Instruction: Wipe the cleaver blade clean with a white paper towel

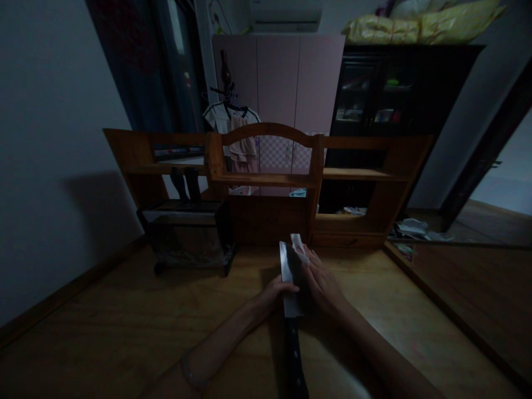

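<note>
A broad-bladed kitchen knife (290,302) is held above the wooden desktop, its black riveted handle toward me and its blade pointing away. My left hand (275,293) grips the blade from the left, thumb lying across its face and the other fingers hidden beneath. Over the right side of the blade is my right hand (322,277), its fingers pressing a white tissue (298,247) close to the far end. Farther back on the left stands a dark knife block (189,235), with two black-handled knives upright in it.
A wooden shelf unit (270,180) rises along the back of the wooden desktop (233,316). On the left is a white wall (54,138). Behind stand a pink wardrobe (278,83) and a black cabinet (399,100). A raised wooden edge (440,310) runs along the right.
</note>
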A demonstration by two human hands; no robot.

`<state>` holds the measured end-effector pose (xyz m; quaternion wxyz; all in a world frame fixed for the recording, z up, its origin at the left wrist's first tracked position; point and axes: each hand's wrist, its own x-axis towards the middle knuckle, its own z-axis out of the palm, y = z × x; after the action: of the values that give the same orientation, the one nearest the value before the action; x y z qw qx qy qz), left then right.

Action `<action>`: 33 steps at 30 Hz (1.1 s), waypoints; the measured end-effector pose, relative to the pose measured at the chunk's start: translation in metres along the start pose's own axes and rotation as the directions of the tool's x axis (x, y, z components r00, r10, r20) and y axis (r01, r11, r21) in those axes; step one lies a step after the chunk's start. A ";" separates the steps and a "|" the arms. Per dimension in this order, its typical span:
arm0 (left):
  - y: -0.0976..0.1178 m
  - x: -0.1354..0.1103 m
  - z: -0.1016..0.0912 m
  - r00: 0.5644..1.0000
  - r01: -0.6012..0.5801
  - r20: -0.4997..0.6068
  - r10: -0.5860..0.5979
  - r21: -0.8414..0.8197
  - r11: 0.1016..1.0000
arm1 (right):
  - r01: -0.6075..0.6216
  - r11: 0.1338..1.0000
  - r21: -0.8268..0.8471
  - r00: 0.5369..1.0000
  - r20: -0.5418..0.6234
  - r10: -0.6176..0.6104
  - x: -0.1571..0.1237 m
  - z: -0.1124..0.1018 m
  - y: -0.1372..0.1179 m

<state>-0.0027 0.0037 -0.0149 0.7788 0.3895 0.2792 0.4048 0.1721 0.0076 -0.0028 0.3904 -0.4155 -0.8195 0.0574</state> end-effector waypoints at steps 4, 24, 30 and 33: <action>-0.008 0.006 -0.005 0.998 -0.029 0.050 0.024 0.107 0.994 | 0.126 0.992 0.027 0.984 0.123 -0.129 0.006 -0.001 -0.015; 0.010 0.002 0.003 0.998 -0.041 0.029 0.051 -0.269 0.962 | -0.107 0.994 -0.030 0.994 0.029 0.108 0.000 0.004 0.013; 0.007 0.007 0.003 0.992 -0.126 -0.036 0.121 -0.319 0.940 | 0.140 0.989 0.054 0.971 0.187 -0.147 0.003 -0.003 -0.033; 0.008 0.006 0.003 0.996 -0.083 -0.039 0.074 -0.324 0.942 | 0.155 0.986 0.059 0.958 0.236 -0.164 0.004 -0.001 -0.038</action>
<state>-0.0008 0.0107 -0.0078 0.8117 0.2612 0.2032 0.4813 0.1471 -0.0148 0.0161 0.3001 -0.3304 -0.8902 0.0917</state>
